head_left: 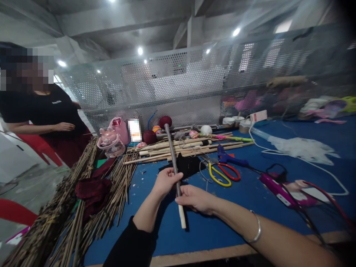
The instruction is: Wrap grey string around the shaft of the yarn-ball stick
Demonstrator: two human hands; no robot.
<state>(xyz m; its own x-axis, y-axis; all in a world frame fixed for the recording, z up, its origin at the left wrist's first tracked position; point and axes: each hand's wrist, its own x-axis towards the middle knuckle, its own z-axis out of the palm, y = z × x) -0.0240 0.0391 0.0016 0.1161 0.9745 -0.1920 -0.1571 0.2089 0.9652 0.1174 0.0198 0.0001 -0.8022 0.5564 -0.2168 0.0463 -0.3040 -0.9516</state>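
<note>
A long stick (172,152) slants across the table toward me, dark grey along most of its length and pale at the near end. My left hand (167,181) is closed around its middle, thumb on top. Just below, my right hand (191,198) pinches the same stick near where the grey stops. The far end meets a dark red ball (165,121); whether the two are joined I cannot tell. Beneath and beyond my hands lies a black cloth (190,165). Scissors (222,174) with one yellow and one red handle rest right of it.
Pale sticks (172,147) lie across the back. Bundled twigs (111,200) and a dark red cloth (93,191) cover the left. A blue glue gun (230,157), a purple device (289,193) with cords and a plastic bag (303,146) occupy the right. A person (47,111) stands at left.
</note>
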